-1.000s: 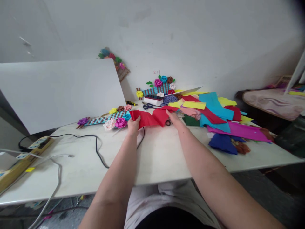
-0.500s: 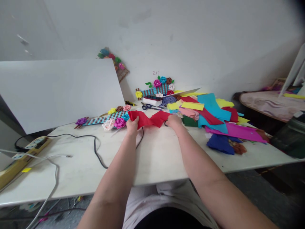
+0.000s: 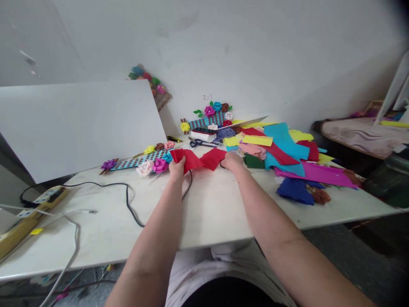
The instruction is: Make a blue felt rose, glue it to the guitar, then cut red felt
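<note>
Left hand (image 3: 177,168) is just as it was, thumb and fingers pinching the left end of the red paper (image 3: 200,161), which stretches right, top edge dipping midway. Below it, bare tabletop (image 3: 214,209) runs to the front edge. And the right hand (image 3: 232,163), outstretched a second ago, now curls beside a black loop (image 3: 222,164), grip hard to tell! Coloured sheets (image 3: 287,147) crowd its right.

A white table (image 3: 217,213) is carrying a power strip (image 3: 53,199) at its left end, where a white cable (image 3: 76,232) is trailing over the front edge. A black cord (image 3: 127,196) is winding rightward. Farther back, a flowered lattice (image 3: 137,161), a cutter (image 3: 174,139) and scissors (image 3: 202,143) are lying. A paper pile (image 3: 283,143) is covering the right rear.
</note>
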`<state>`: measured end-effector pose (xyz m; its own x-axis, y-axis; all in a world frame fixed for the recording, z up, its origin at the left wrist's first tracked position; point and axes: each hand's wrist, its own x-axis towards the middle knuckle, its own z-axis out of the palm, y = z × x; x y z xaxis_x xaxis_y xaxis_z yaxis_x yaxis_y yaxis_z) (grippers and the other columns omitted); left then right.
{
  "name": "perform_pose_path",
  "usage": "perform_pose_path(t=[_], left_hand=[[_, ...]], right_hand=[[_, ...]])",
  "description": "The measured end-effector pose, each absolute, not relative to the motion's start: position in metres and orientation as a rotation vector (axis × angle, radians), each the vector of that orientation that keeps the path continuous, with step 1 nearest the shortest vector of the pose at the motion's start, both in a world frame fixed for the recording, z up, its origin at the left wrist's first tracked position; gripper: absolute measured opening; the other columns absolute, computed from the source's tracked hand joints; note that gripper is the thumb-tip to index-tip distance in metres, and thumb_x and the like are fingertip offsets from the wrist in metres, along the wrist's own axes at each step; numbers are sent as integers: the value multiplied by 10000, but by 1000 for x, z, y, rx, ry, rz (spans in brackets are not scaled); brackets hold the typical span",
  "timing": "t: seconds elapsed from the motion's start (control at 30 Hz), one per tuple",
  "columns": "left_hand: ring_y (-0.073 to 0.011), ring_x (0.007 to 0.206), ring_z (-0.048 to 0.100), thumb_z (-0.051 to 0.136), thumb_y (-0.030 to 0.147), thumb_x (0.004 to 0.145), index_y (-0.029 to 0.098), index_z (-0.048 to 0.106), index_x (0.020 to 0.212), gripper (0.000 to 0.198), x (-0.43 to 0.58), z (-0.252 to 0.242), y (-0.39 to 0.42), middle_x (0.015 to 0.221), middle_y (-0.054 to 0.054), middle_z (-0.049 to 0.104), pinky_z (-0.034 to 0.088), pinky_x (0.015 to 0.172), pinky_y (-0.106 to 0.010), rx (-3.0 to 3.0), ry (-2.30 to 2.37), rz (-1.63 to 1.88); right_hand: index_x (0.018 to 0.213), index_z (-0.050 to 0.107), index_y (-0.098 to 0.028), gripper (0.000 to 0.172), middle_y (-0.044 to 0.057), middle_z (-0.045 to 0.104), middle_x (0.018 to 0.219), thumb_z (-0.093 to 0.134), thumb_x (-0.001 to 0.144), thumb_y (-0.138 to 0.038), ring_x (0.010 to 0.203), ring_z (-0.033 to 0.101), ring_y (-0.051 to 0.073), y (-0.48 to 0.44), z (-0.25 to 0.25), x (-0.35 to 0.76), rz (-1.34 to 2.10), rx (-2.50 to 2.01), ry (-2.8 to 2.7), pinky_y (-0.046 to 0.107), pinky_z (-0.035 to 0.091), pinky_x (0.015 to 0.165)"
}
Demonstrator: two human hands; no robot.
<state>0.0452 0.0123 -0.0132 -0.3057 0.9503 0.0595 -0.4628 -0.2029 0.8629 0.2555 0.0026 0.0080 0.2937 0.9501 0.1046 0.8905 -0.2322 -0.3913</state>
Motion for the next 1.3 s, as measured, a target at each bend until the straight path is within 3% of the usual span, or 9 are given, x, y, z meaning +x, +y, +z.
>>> perform_pose_path(t=[0.13, 0.23, 0.3, 0.37, 0.5, 0.57, 0.83, 1.13, 1.3], left_hand=[[-129, 584, 617, 654, 82, 656, 103, 624, 786, 135, 46, -11, 11, 695, -37, 651, 522, 608, -261, 726, 934, 1716], [-124, 574, 613, 660, 85, 660, 109, 620, 794, 142, 46, -10, 10, 681, -28, 644, 525, 611, -259, 685, 949, 1728], [-124, 576, 614, 660, 87, 665, 113, 620, 804, 147, 46, -9, 10, 682, -25, 644, 528, 623, -264, 664, 947, 1730], [-128, 588, 619, 659, 85, 668, 114, 623, 810, 150, 46, -9, 10, 696, -29, 648, 531, 642, -275, 658, 936, 1726], [-135, 599, 624, 662, 80, 669, 105, 629, 811, 148, 46, -8, 10, 711, -36, 648, 533, 672, -297, 638, 933, 1738], [-142, 614, 631, 668, 86, 666, 104, 632, 826, 164, 46, -9, 12, 724, -40, 651, 535, 677, -303, 637, 923, 1749], [-156, 642, 648, 680, 141, 676, 110, 636, 802, 138, 42, -18, 19, 708, -43, 650, 544, 686, -298, 665, 971, 1766], [-158, 654, 648, 667, 126, 692, 126, 635, 821, 133, 45, -17, 18, 747, -46, 655, 541, 716, -315, 695, 957, 1777], [-139, 611, 624, 667, 137, 696, 134, 618, 777, 94, 44, -17, 18, 704, -21, 631, 533, 709, -311, 726, 976, 1756]], right_hand=[[726, 667, -130, 160, 119, 663, 593, 745, 597, -182, 726, 682, 286, 4, 11, 251, 559, -2203, -1427, 343, 526, 627], [643, 609, -131, 177, 30, 563, 415, 725, 550, -35, 455, 599, 200, 6, 6, 242, 992, -1850, -987, 258, 461, 405], [642, 572, -128, 154, -3, 540, 402, 641, 618, 8, 376, 536, 138, 5, 3, 232, 1130, -1508, -729, 220, 432, 358], [652, 548, -133, 135, -8, 556, 441, 566, 701, -8, 382, 535, 108, 2, 2, 220, 1170, -1408, -673, 193, 430, 361], [659, 511, -148, 138, 14, 580, 485, 511, 775, -73, 403, 556, 103, -8, 6, 199, 1289, -1112, -388, 142, 198, 265], [659, 511, -147, 148, 17, 588, 502, 494, 785, -70, 419, 565, 95, -13, 10, 191, 1332, -962, -270, 139, 157, 267], [732, 531, -158, 84, -21, 593, 520, 549, 814, -151, 415, 536, 54, -33, 30, 168, 1254, -707, -86, 126, 153, 275], [721, 503, -162, 137, -12, 596, 527, 456, 828, -91, 444, 558, 59, -37, 40, 168, 1290, -719, -146, 121, 207, 297], [723, 474, -178, 181, -35, 561, 519, 481, 879, -269, 384, 471, 45, -40, 39, 167, 1403, -630, -278, 132, 187, 287]])
